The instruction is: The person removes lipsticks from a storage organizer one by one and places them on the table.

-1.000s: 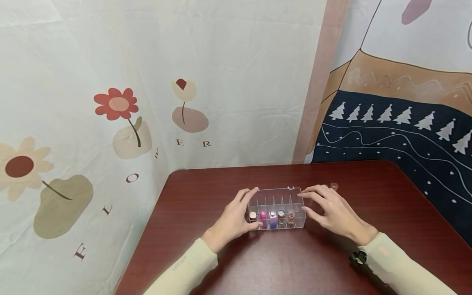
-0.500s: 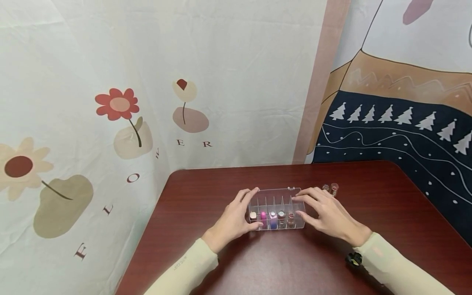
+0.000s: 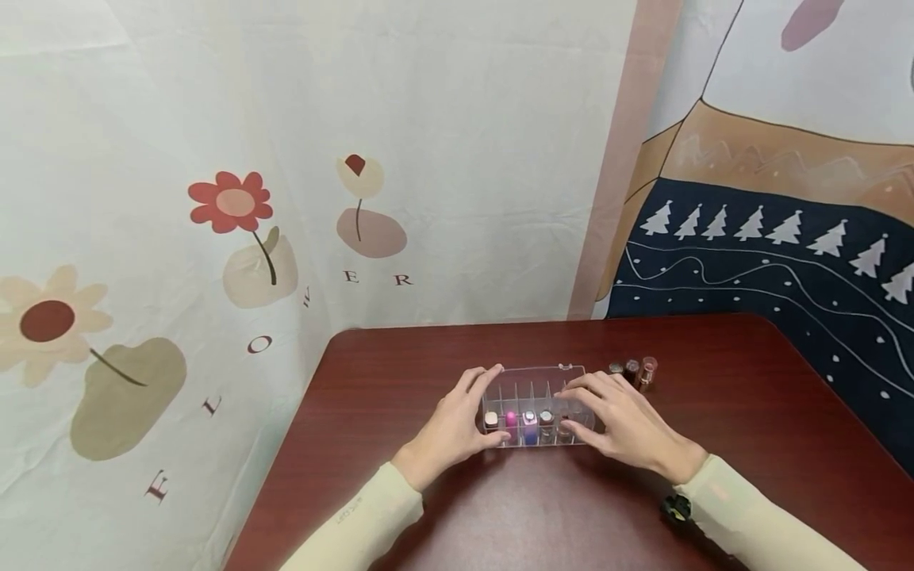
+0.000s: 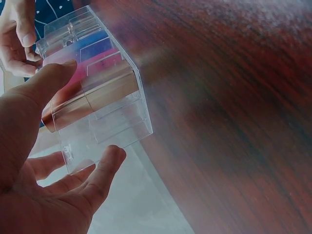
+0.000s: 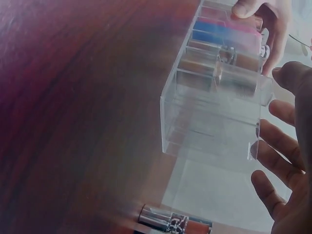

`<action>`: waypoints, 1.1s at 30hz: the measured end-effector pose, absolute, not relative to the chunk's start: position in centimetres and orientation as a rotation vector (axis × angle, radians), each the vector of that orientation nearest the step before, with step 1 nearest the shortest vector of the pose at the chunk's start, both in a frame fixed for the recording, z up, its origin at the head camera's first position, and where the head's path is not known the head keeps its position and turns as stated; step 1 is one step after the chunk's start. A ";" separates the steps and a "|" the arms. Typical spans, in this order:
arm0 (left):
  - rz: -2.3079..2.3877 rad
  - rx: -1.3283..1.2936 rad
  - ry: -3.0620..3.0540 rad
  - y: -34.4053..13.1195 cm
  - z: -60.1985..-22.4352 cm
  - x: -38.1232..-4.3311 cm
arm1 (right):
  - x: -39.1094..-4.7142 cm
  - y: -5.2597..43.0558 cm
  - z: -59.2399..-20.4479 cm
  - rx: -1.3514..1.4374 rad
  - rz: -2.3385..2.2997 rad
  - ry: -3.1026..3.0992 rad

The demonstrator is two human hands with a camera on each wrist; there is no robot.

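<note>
A clear lidless-looking divided organizer (image 3: 535,388) stands on the table, with several lipsticks along its front row. Among them are a bright pink one (image 3: 511,422) and a purple-blue one (image 3: 530,428). My left hand (image 3: 450,424) grips the organizer's left end, thumb across the front and fingers round the side and back, as the left wrist view also shows. My right hand (image 3: 628,420) hovers over the right end, fingers bent and spread from the thumb. In the right wrist view its thumb and index fingertip are either side of a clear-capped tube (image 5: 239,80), with a gap showing.
Behind my right hand, a few lipstick tubes (image 3: 647,371) stand on the reddish-brown table (image 3: 400,373). A patterned cloth (image 3: 464,159) hangs beyond the table's back edge, and a dark tree-print cloth (image 3: 757,262) hangs at the right.
My right hand has moved left, from beside the organizer's right end to over its right compartments, uncovering more of the lipstick tubes behind it. The left hand keeps its grip.
</note>
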State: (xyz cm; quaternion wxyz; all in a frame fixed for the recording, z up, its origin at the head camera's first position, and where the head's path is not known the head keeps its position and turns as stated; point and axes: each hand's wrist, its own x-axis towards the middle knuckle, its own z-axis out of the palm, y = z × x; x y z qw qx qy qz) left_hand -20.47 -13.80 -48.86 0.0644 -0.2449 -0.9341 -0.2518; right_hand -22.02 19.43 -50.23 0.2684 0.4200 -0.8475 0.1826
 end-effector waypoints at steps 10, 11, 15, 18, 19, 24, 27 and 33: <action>-0.778 -0.724 -2.828 -13.7 -49.0 -20.3 | -21.4 19.2 -51.1 1.096 0.459 -2.337; -0.777 -0.724 -2.829 -13.7 -49.0 -20.3 | -21.3 19.2 -51.2 1.095 0.456 -2.337; -0.783 -0.719 -2.833 -13.7 -49.1 -20.2 | -21.2 19.1 -51.4 1.094 0.453 -2.336; -0.781 -0.710 -2.836 -13.7 -49.1 -20.2 | -21.2 19.1 -51.5 1.099 0.448 -2.334; -0.778 -0.709 -2.836 -13.7 -49.1 -20.2 | -21.2 19.1 -51.5 1.099 0.447 -2.332; -0.765 -0.714 -2.832 -13.7 -49.1 -20.2 | -21.3 18.9 -51.6 1.102 0.448 -2.308; -0.765 -0.719 -2.828 -13.8 -49.2 -20.2 | -21.4 18.9 -51.7 1.107 0.453 -2.287; -0.773 -0.725 -2.810 -13.8 -49.1 -20.2 | -21.4 18.9 -51.6 1.107 0.464 -2.273</action>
